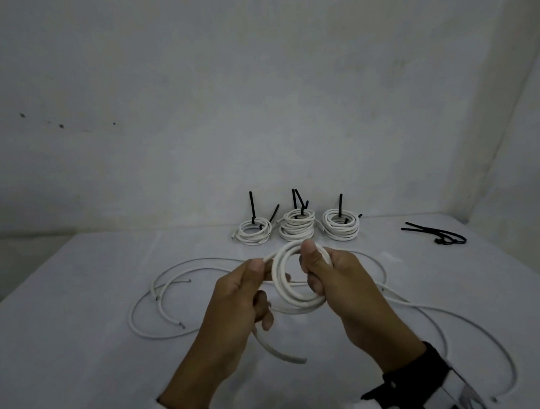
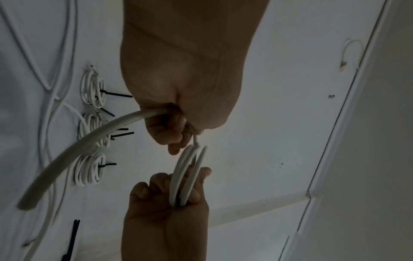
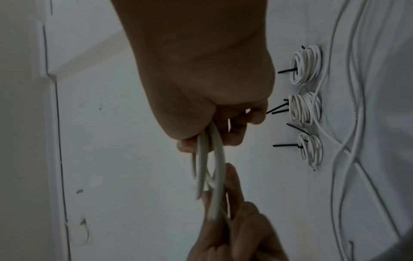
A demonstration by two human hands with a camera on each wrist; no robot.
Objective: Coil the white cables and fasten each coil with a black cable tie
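**Fingers of both hands curl on a half-wound white coil**

Head view: fingers and thumb of the right hand (image 1: 335,282) curl round the right side of a small coil (image 1: 294,279) of white cable, held upright above the table (image 1: 81,361). The left hand (image 1: 237,299) pinches the cable at the coil's left edge; a short free end (image 1: 277,350) hangs below its palm. Loose cables (image 1: 160,295) lie on the table on both sides. Three tied coils (image 1: 296,226) sit in a row at the far edge, black tie tails sticking up. Spare black cable ties (image 1: 437,234) lie far right.

Left wrist view: the left hand (image 2: 176,98) closes its fingers on the thick cable end (image 2: 89,139), which sweeps out to the left. Opposite, the right hand (image 2: 165,208) grips the coil (image 2: 187,173), seen edge-on.

Right wrist view: the right hand (image 3: 201,84) clamps the coil's loops (image 3: 212,167) between curled fingers and palm. The left hand (image 3: 234,229) pinches the loops' other side, fingertips pressed together on the cable.
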